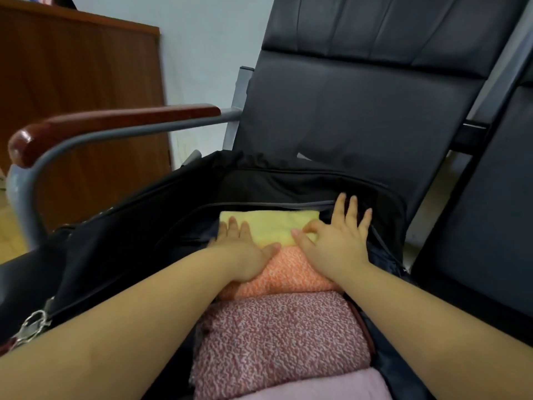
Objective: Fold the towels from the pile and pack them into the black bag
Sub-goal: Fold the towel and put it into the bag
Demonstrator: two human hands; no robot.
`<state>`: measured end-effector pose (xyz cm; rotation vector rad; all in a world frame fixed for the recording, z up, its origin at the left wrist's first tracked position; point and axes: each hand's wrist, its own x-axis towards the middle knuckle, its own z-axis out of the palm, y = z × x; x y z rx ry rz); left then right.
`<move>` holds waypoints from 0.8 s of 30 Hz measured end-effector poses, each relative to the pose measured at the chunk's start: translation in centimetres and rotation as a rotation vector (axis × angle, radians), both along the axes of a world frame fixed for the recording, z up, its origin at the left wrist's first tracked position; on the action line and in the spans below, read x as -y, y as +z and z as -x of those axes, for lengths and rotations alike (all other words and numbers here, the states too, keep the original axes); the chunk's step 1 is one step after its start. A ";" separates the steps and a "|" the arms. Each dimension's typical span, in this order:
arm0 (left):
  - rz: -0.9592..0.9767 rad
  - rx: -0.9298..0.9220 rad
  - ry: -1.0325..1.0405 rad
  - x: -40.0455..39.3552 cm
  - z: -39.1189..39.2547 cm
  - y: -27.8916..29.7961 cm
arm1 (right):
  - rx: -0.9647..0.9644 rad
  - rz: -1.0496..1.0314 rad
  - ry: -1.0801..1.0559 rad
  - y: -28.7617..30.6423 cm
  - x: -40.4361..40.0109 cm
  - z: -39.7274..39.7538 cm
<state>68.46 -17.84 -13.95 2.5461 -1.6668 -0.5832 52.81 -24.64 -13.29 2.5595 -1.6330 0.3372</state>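
**Four folded towels in the open black bag, both your hands pressing on top**

Four folded towels lie in a row inside the black bag (173, 203), running away from you: a pale pink towel (323, 385) nearest, then a red speckled towel (279, 333), an orange towel (288, 272), and a yellow towel (268, 226) farthest. Each one's long axis runs left to right, across the bag.

Your left hand (245, 249) lies flat with straight fingers on the yellow and orange towels. Your right hand (337, 241) rests on the yellow towel's right end, fingers spread, reaching the bag's far zipper edge.

The towels fill the opening side to side; a narrow dark gap shows beyond the yellow one. The bag sits on a black chair (360, 96) with one wooden armrest (115, 122) at left.
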 end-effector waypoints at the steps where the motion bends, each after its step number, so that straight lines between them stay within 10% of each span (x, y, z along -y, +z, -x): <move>1: -0.033 -0.061 0.006 -0.1 0.0 -0.1 | -0.059 -0.042 -0.008 0.0 0.0 0.1; 12: 0.154 0.180 -0.193 -5.5 1.8 2.6 | -0.111 -0.191 0.129 1.7 -6.2 3.8; 24: 0.408 0.125 -0.678 -15.5 23.1 7.5 | 0.092 -0.087 0.005 4.1 -23.0 26.7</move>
